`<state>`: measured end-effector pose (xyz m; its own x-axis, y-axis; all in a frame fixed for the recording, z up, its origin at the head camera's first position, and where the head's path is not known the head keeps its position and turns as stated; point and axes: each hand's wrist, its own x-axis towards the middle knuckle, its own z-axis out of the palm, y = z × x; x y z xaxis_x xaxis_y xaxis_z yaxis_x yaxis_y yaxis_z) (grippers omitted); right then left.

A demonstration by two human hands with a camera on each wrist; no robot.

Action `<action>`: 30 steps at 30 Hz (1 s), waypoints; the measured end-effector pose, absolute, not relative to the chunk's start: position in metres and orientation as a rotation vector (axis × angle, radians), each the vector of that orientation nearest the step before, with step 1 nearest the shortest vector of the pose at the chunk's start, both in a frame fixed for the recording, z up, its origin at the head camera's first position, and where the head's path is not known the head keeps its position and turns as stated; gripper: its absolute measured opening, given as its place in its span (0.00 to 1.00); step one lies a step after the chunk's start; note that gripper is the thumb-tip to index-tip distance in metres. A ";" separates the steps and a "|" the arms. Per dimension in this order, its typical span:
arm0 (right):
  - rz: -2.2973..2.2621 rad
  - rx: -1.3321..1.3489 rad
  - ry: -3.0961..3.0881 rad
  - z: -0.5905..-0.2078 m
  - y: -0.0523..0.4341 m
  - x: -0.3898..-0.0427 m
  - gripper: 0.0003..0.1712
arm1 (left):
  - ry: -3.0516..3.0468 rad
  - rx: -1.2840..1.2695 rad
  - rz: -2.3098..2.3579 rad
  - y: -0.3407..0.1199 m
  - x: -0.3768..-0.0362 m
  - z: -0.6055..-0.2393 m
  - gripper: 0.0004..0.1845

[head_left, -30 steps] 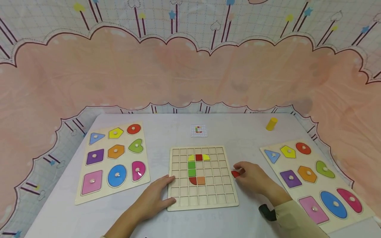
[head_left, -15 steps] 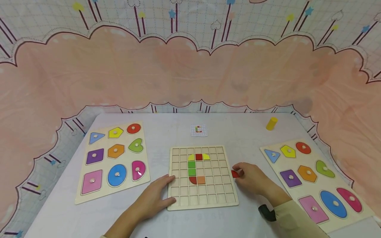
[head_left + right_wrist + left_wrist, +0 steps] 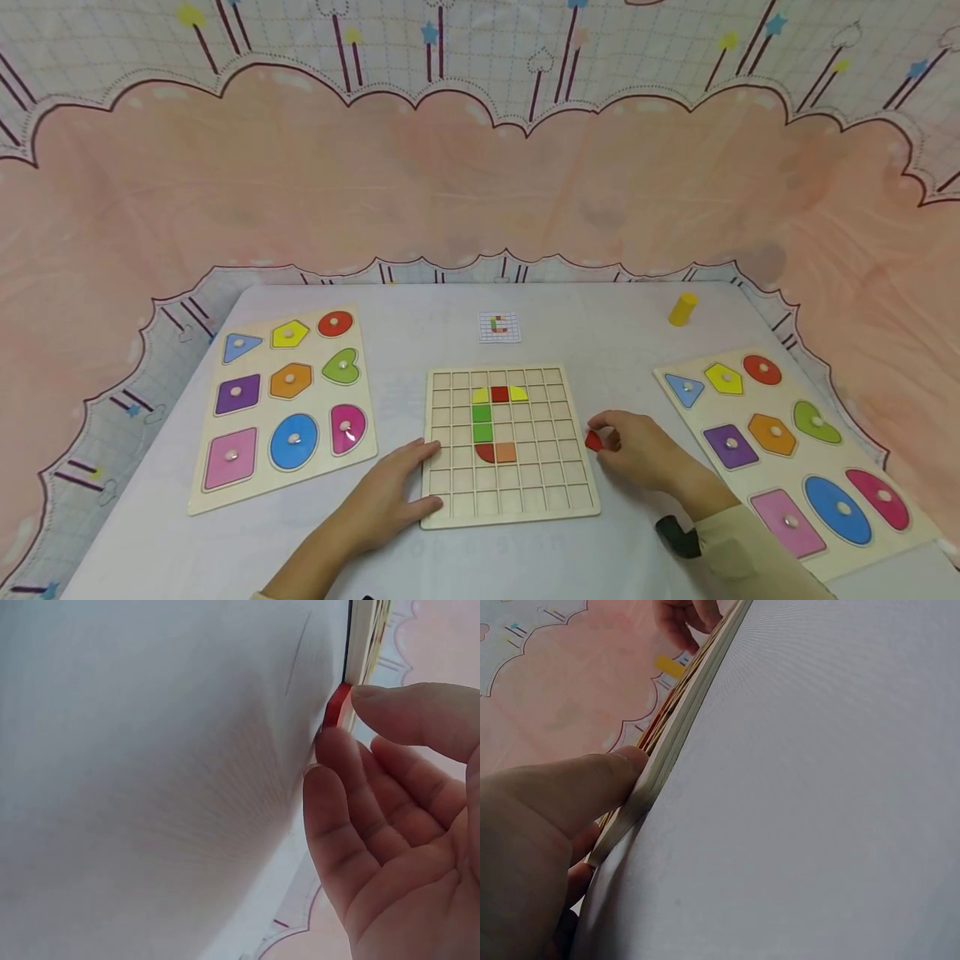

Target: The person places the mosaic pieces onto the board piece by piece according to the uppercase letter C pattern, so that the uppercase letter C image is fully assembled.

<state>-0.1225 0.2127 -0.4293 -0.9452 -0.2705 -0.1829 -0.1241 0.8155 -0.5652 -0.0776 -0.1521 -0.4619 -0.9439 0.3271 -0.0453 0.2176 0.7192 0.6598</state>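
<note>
My right hand [image 3: 637, 450] pinches a small red puzzle piece [image 3: 594, 441] between thumb and fingertips, just off the right side of the wooden grid board [image 3: 525, 497]. The right wrist view shows the same red piece [image 3: 337, 705] at the tips of thumb and index finger. Along the board's left edge rests my left hand [image 3: 386, 498], thumb and fingers stretched out and touching the rim. Set in the grid are two yellow pieces, a red square [image 3: 499, 394], green squares [image 3: 482, 422], a red rounded piece [image 3: 484, 452] and an orange square [image 3: 506, 452].
A small pattern card [image 3: 499, 327] lies behind the board. Knobbed shape-puzzle boards flank it, one on the left [image 3: 258, 408] and one on the right [image 3: 738, 483]. A yellow cylinder [image 3: 683, 309] stands at the back right of the white table.
The red piece has turned between the right hand's fingers and shows a different outline. The left hand and the board stay in place; the head view has shifted slightly.
</note>
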 end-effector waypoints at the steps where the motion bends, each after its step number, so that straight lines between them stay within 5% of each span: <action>1: -0.831 -0.305 2.742 -0.429 0.213 -0.123 0.21 | 2.762 0.439 1.032 -0.152 -0.078 -0.462 0.37; 30: -0.733 -0.381 2.836 -0.436 0.208 -0.124 0.14 | 2.774 0.500 1.064 -0.155 -0.078 -0.466 0.37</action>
